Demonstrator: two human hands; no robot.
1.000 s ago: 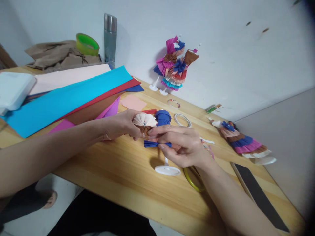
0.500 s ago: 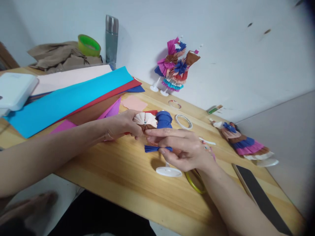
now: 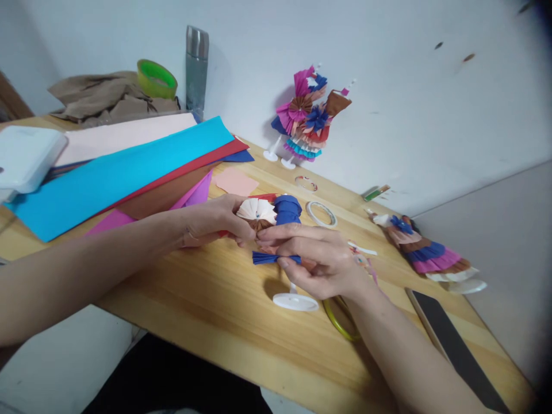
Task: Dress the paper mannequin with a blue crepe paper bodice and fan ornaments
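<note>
A small dress form stands tilted between my hands, its round white base [image 3: 295, 302] below them. Its top is wrapped in blue paper [image 3: 288, 210]. My left hand [image 3: 226, 218] grips the left side of a pleated paper rosette [image 3: 257, 211], cream above and brown below, with a tiny bead-like centre. My right hand [image 3: 319, 259] pinches a folded blue paper strip [image 3: 265, 258], its pleats fanned at the left end. The right fingertips also touch the rosette's lower edge. Red paper shows behind the rosette. My fingers hide the middle of the form.
Long coloured paper sheets [image 3: 125, 167] and a white device [image 3: 30, 155] lie left. A bottle [image 3: 196, 72] and green tape roll [image 3: 157, 79] stand behind. Paper-dressed forms [image 3: 317, 118] lean at the wall; another dress [image 3: 431, 247] lies right, near a phone [image 3: 452, 351]. A white tape ring [image 3: 321, 214] lies behind.
Both hands keep nearly the same hold. The rosette has shifted very slightly right. A blurred bare foot at the lower left has gone out of view.
</note>
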